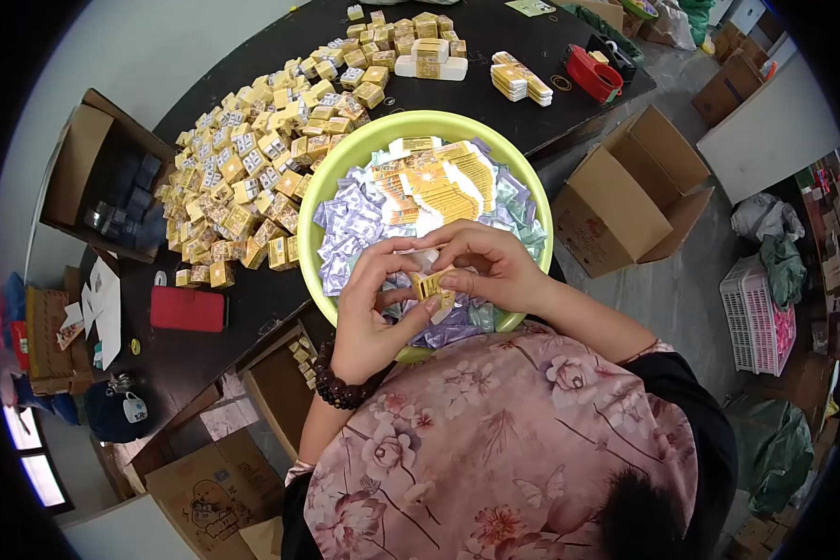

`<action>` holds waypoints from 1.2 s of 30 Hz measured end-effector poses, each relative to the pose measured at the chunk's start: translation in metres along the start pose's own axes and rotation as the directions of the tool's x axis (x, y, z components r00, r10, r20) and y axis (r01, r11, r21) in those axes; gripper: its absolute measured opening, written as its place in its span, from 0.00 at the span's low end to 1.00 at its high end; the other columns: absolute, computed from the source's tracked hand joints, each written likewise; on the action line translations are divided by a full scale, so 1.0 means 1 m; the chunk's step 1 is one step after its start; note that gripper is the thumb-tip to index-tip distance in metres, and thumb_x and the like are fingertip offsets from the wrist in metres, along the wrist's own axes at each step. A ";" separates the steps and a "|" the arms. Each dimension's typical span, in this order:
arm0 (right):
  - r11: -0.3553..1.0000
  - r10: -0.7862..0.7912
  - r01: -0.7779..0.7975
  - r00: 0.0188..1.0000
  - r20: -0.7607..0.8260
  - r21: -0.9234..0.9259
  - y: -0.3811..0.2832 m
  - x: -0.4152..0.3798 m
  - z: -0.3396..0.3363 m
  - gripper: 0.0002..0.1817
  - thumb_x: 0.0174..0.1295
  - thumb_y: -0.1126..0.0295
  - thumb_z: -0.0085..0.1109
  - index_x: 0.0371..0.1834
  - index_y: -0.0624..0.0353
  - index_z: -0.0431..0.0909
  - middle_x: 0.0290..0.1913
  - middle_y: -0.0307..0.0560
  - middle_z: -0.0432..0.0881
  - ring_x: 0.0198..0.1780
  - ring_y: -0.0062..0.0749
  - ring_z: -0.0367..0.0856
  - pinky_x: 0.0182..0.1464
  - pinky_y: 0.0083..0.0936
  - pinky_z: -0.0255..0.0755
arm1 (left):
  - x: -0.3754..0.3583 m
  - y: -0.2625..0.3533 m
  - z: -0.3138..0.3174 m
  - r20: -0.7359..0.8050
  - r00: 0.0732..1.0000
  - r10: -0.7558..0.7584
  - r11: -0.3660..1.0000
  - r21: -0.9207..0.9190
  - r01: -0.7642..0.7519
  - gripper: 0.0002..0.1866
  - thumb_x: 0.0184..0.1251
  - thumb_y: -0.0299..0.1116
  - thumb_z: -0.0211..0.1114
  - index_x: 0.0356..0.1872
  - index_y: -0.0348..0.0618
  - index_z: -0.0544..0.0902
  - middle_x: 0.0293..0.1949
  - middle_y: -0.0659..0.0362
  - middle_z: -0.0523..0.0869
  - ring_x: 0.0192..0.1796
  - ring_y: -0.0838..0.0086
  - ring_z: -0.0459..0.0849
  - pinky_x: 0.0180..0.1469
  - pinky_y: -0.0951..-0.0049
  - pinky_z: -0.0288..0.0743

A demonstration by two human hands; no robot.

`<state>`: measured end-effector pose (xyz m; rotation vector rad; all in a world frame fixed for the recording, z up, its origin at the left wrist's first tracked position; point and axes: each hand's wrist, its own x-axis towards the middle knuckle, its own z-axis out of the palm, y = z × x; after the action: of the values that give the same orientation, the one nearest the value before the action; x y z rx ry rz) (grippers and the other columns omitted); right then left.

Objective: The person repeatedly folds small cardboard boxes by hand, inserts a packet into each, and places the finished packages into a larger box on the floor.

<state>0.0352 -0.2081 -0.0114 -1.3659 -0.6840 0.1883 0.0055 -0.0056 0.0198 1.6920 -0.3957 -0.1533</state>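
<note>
1. Apparently, the step in hand is working a small yellow printed carton [427,286] by its end: it looks opened or part-folded, with a pale flap showing toward 5 o'clock. Whether anything is inside cannot be told.

2. The left hand [364,303], at about 8 o'clock from the carton, grips it, thumb against its lower part and fingers curled round the far side.

3. The right hand [491,266], between 2 and 3 o'clock, pinches the same carton, its thumb lying across the upper right part and its index finger bent above.

4. So the carton sits between both sets of fingertips, over the near half of the lime-green basin [540,201]. A whitish piece shows at its 12 o'clock side, too hidden to identify.

5. The next move, I judge, calls for steady support from one hand and light thumb pressure from the other, without creasing the thin card.

6. From the carton, fanned flat yellow cartons [450,198] lie at 12 o'clock, purple sachets [348,217] near 10, and heaped small boxes [238,173] farther out at 10.
</note>
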 end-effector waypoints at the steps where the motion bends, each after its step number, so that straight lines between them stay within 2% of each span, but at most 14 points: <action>1: 0.998 -0.010 0.012 0.999 -0.045 0.063 0.001 0.000 0.002 0.07 0.62 0.79 0.62 0.42 0.61 0.76 0.55 0.47 0.74 0.60 0.29 0.75 0.59 0.27 0.72 | 0.000 -0.003 0.003 -0.033 0.999 0.019 0.998 -0.052 -0.021 0.20 0.56 0.16 0.68 0.50 0.39 0.74 0.56 0.55 0.74 0.57 0.74 0.77 0.53 0.75 0.81; 3: 0.992 -0.017 0.028 0.996 -0.090 0.121 -0.001 0.001 0.002 0.08 0.62 0.80 0.61 0.42 0.61 0.75 0.56 0.48 0.73 0.62 0.31 0.74 0.63 0.29 0.70 | 0.000 -0.011 0.007 -0.066 0.997 0.039 0.993 -0.106 -0.046 0.22 0.57 0.15 0.68 0.52 0.39 0.72 0.58 0.53 0.73 0.59 0.73 0.77 0.55 0.74 0.80; 5: 0.999 -0.018 0.020 0.997 -0.072 0.034 -0.006 0.004 0.000 0.08 0.62 0.80 0.61 0.41 0.60 0.74 0.57 0.49 0.74 0.61 0.32 0.75 0.63 0.29 0.70 | -0.002 -0.019 0.009 -0.130 0.989 0.075 0.953 -0.281 -0.110 0.26 0.58 0.13 0.66 0.55 0.41 0.66 0.61 0.50 0.73 0.62 0.70 0.76 0.59 0.71 0.77; 6: 0.999 -0.017 0.019 0.997 -0.071 0.034 -0.008 0.005 -0.001 0.08 0.62 0.80 0.61 0.41 0.60 0.74 0.57 0.49 0.74 0.61 0.32 0.75 0.63 0.29 0.70 | -0.002 -0.018 0.011 -0.131 0.989 0.075 0.953 -0.281 -0.110 0.26 0.58 0.13 0.66 0.55 0.41 0.66 0.61 0.50 0.73 0.62 0.70 0.76 0.59 0.71 0.77; 8: 0.991 0.133 -0.133 0.991 -0.015 0.003 -0.012 0.006 -0.002 0.08 0.62 0.80 0.62 0.42 0.61 0.74 0.54 0.48 0.77 0.60 0.31 0.76 0.62 0.29 0.71 | -0.002 -0.014 0.014 -0.109 0.994 0.027 0.979 -0.198 -0.049 0.29 0.58 0.12 0.65 0.57 0.41 0.62 0.60 0.50 0.74 0.64 0.68 0.75 0.62 0.68 0.75; 9: 0.991 0.133 -0.133 0.991 -0.016 0.003 -0.011 0.007 -0.001 0.08 0.62 0.80 0.62 0.42 0.61 0.74 0.54 0.48 0.77 0.60 0.31 0.76 0.62 0.29 0.71 | -0.002 -0.015 0.013 -0.108 0.994 0.027 0.979 -0.198 -0.048 0.29 0.58 0.12 0.65 0.57 0.41 0.62 0.60 0.50 0.74 0.64 0.68 0.75 0.62 0.68 0.75; 11: 0.933 0.225 -0.201 0.973 -0.048 0.299 -0.008 0.009 0.000 0.08 0.61 0.81 0.63 0.41 0.63 0.76 0.49 0.47 0.79 0.59 0.31 0.77 0.60 0.27 0.71 | -0.002 -0.017 0.011 -0.088 0.994 0.067 0.981 -0.177 -0.082 0.28 0.58 0.13 0.65 0.56 0.41 0.63 0.60 0.49 0.75 0.66 0.67 0.74 0.64 0.67 0.73; 15: 0.956 0.230 -0.206 0.968 -0.099 0.208 -0.008 0.008 -0.002 0.07 0.60 0.82 0.63 0.40 0.65 0.78 0.48 0.46 0.80 0.58 0.31 0.77 0.58 0.26 0.72 | -0.005 -0.014 0.008 -0.070 0.995 0.070 0.987 -0.137 -0.079 0.28 0.59 0.13 0.65 0.56 0.41 0.63 0.61 0.49 0.75 0.66 0.67 0.73 0.65 0.67 0.72; 17: 0.980 0.107 -0.099 0.994 -0.036 0.170 -0.003 0.006 -0.005 0.06 0.59 0.83 0.63 0.39 0.65 0.80 0.48 0.46 0.80 0.57 0.31 0.78 0.58 0.27 0.72 | -0.003 -0.012 0.007 -0.074 0.997 0.028 0.964 -0.261 -0.046 0.28 0.59 0.13 0.65 0.57 0.41 0.62 0.61 0.49 0.75 0.67 0.67 0.73 0.65 0.67 0.72; 21: 0.970 0.146 -0.134 0.988 -0.044 0.202 0.002 0.004 -0.006 0.07 0.59 0.83 0.63 0.40 0.65 0.81 0.47 0.47 0.80 0.56 0.31 0.78 0.58 0.27 0.73 | -0.002 -0.011 0.009 -0.072 0.997 0.038 0.973 -0.225 -0.054 0.28 0.60 0.14 0.65 0.57 0.41 0.62 0.61 0.49 0.75 0.67 0.67 0.73 0.65 0.67 0.72; 24: 0.967 0.161 -0.132 0.979 -0.123 0.216 -0.008 0.005 0.003 0.05 0.60 0.83 0.62 0.39 0.66 0.81 0.46 0.47 0.80 0.56 0.32 0.79 0.58 0.28 0.73 | -0.002 -0.009 0.010 -0.079 0.997 -0.011 0.975 -0.222 -0.006 0.27 0.60 0.15 0.65 0.57 0.41 0.63 0.61 0.49 0.75 0.66 0.67 0.73 0.65 0.67 0.72; 26: 0.997 0.074 -0.068 0.987 -0.142 0.045 -0.003 0.004 0.001 0.04 0.63 0.78 0.62 0.40 0.65 0.81 0.45 0.43 0.82 0.48 0.22 0.80 0.50 0.18 0.74 | -0.002 -0.009 0.009 -0.060 0.998 -0.010 0.983 -0.183 -0.001 0.27 0.61 0.16 0.66 0.57 0.40 0.64 0.62 0.51 0.75 0.66 0.68 0.73 0.65 0.68 0.72; 33: 0.989 0.099 -0.082 0.985 -0.142 0.122 0.001 0.004 -0.001 0.04 0.64 0.78 0.61 0.40 0.65 0.80 0.45 0.44 0.82 0.47 0.21 0.80 0.48 0.17 0.75 | -0.005 -0.014 0.004 -0.040 0.999 0.002 0.995 -0.098 -0.006 0.28 0.60 0.17 0.67 0.59 0.40 0.65 0.61 0.53 0.76 0.65 0.71 0.74 0.64 0.68 0.72; 36: 0.968 0.213 -0.192 0.968 -0.130 0.160 -0.001 0.004 -0.003 0.03 0.65 0.77 0.61 0.40 0.64 0.80 0.44 0.43 0.82 0.47 0.20 0.79 0.48 0.18 0.75 | -0.005 -0.013 0.003 -0.019 1.000 0.007 0.996 -0.084 -0.009 0.28 0.60 0.17 0.68 0.59 0.40 0.65 0.60 0.54 0.76 0.65 0.71 0.74 0.64 0.68 0.72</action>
<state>0.0395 -0.2094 -0.0093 -1.2933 -0.3988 0.2931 0.0017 -0.0053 0.0059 1.6081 -0.3766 -0.1459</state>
